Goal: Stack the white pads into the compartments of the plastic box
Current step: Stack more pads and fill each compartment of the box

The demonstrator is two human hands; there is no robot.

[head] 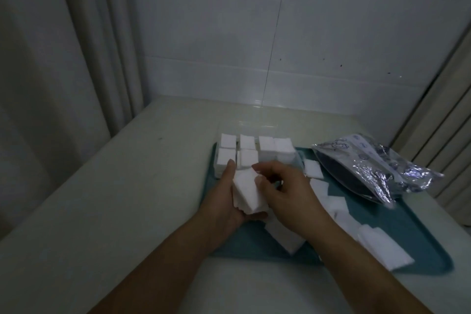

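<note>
My left hand cups a small stack of white pads, fingers curled up around its far side. My right hand comes in from the other side, thumb and forefinger pinching the stack's top edge. Just beyond my fingertips sits the plastic box, its compartments already packed with pads. More loose pads lie scattered to the right of my right wrist on the teal tray. A crinkled foil bag rests farther right, partly on the worktop.
</note>
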